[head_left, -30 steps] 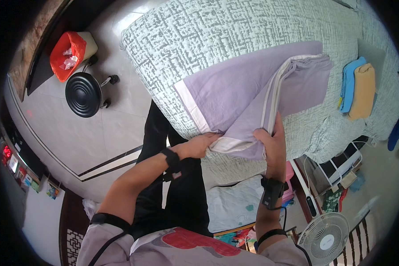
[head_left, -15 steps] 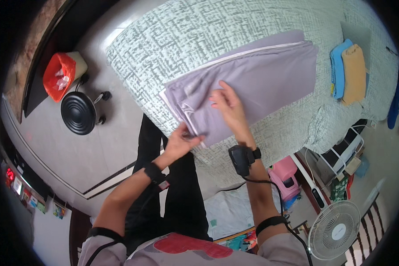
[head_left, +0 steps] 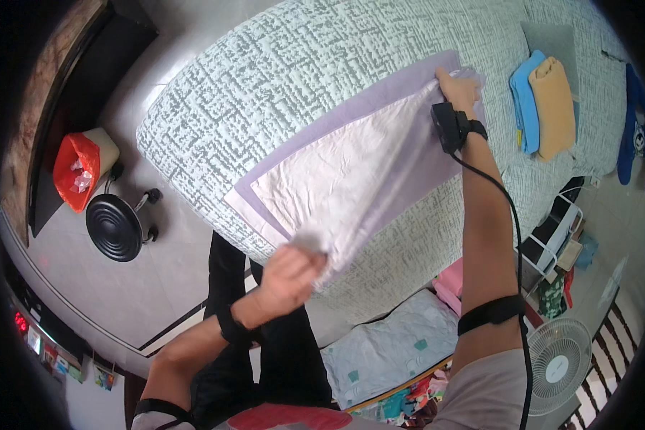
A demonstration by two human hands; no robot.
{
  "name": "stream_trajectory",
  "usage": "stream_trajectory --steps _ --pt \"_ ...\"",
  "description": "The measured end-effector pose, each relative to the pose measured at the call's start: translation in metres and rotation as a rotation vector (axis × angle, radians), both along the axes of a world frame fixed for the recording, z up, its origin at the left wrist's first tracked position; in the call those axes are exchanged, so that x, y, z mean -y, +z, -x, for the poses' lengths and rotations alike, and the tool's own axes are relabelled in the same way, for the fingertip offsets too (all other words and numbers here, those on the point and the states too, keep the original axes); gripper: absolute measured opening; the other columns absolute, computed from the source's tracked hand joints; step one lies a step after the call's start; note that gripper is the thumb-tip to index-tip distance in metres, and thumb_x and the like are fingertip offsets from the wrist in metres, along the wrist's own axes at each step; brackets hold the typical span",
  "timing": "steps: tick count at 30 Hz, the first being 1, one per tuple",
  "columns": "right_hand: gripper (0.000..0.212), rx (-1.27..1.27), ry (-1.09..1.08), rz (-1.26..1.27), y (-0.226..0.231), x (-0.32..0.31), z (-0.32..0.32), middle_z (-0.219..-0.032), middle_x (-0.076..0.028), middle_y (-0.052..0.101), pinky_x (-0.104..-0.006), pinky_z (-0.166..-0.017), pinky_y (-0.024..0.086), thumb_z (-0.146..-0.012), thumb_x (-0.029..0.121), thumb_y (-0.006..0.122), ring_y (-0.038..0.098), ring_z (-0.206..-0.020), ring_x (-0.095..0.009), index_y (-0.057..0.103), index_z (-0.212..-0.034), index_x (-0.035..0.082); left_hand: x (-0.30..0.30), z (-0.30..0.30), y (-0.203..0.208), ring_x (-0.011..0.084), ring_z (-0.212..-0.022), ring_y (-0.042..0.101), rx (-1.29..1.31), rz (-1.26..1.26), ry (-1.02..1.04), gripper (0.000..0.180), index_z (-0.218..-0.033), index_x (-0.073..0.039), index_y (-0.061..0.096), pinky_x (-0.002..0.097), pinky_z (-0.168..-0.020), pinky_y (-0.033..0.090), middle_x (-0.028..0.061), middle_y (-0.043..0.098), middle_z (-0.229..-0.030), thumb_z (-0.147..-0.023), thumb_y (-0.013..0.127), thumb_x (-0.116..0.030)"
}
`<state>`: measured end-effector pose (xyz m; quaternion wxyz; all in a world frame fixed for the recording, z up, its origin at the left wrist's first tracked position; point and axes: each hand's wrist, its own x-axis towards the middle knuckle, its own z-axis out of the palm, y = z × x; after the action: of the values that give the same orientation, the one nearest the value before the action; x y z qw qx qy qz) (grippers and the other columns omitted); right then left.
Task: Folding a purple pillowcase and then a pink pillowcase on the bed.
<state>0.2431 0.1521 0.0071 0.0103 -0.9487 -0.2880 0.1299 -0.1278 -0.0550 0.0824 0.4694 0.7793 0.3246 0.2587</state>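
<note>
A lilac folded cloth (head_left: 408, 168), like a sheet or cover, lies on the patterned bed covering (head_left: 222, 93). One layer is turned so that its pale pink side (head_left: 337, 154) faces up, with creases running between my hands. My left hand (head_left: 290, 276) is closed on the layer's near left edge, raised at the near edge of the bed; its fingertips are slightly blurred. At the far right end, my right hand (head_left: 460, 93) pinches the same layer by its upper corner. Lilac layers show beneath along the far and left borders.
Folded blue cloth (head_left: 525, 100) and yellow-orange cloth (head_left: 554, 107) lie on the bed at right. A black round stool (head_left: 113, 227) and a bin with a red bag (head_left: 77, 172) stand on the left floor. A white fan (head_left: 557, 367) is at lower right.
My right hand has moved far right to the cloth's far corner. The top layer is now drawn up, its pale pink side showing. My left hand has come slightly nearer with its edge.
</note>
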Motion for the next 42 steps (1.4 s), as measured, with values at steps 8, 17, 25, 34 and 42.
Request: stream_trajectory --steps 8,17,25,34,42 --pt "0.079 0.146 0.255 -0.028 0.014 0.003 -0.033 -0.094 -0.033 0.049 -0.0340 -0.084 0.038 -0.053 0.023 0.061 0.050 -0.091 -0.040 0.022 -0.108 -0.019 -0.006 -0.005 0.016 0.0236 -0.070 0.051 0.168 0.057 0.019 0.028 -0.081 0.001 0.053 0.0318 -0.063 0.041 0.0101 0.050 -0.079 -0.054 0.056 -0.005" --pt "0.087 -0.151 -0.004 -0.132 0.013 -0.002 -0.023 -0.097 -0.032 0.047 -0.0344 -0.083 0.040 -0.055 0.026 0.062 0.050 -0.090 -0.040 0.014 -0.115 -0.016 -0.056 0.024 -0.047 0.0335 -0.089 0.045 -0.230 0.209 0.293 0.039 -0.089 0.003 0.049 0.0365 -0.074 0.038 0.0163 0.046 -0.098 -0.053 0.062 -0.002" --pt "0.094 0.014 0.071 0.030 -0.011 -0.012 -0.024 -0.108 -0.033 0.040 -0.0329 -0.090 0.033 -0.057 0.027 0.062 0.043 -0.102 -0.040 0.006 -0.121 -0.012 -0.061 0.012 -0.055 0.0334 -0.087 0.046 -0.264 0.154 0.095 0.042 -0.084 0.003 0.050 0.0371 -0.073 0.038 0.0178 0.047 -0.098 -0.046 0.066 -0.004" --pt "0.088 -0.001 0.133 -0.263 0.023 0.009 -0.027 -0.117 -0.027 0.038 -0.0335 -0.092 0.030 -0.062 0.030 0.061 0.040 -0.108 -0.035 0.012 -0.126 -0.004 -0.039 0.023 0.012 0.0313 -0.067 0.051 -0.018 0.644 0.239 0.020 -0.080 0.003 0.047 0.0322 -0.060 0.041 0.0175 0.047 -0.071 -0.061 0.053 0.000" --pt "0.054 -0.145 0.466 -0.511 0.010 0.094 0.059 -0.111 -0.022 0.044 -0.0378 -0.087 0.033 -0.077 0.024 0.056 0.042 -0.104 -0.032 0.034 -0.116 -0.006 -0.078 0.036 -0.035 0.0307 -0.098 0.044 -0.492 0.325 0.177 0.052 -0.107 -0.002 0.042 0.0389 -0.082 0.036 0.0208 0.045 -0.103 -0.061 0.064 -0.011"
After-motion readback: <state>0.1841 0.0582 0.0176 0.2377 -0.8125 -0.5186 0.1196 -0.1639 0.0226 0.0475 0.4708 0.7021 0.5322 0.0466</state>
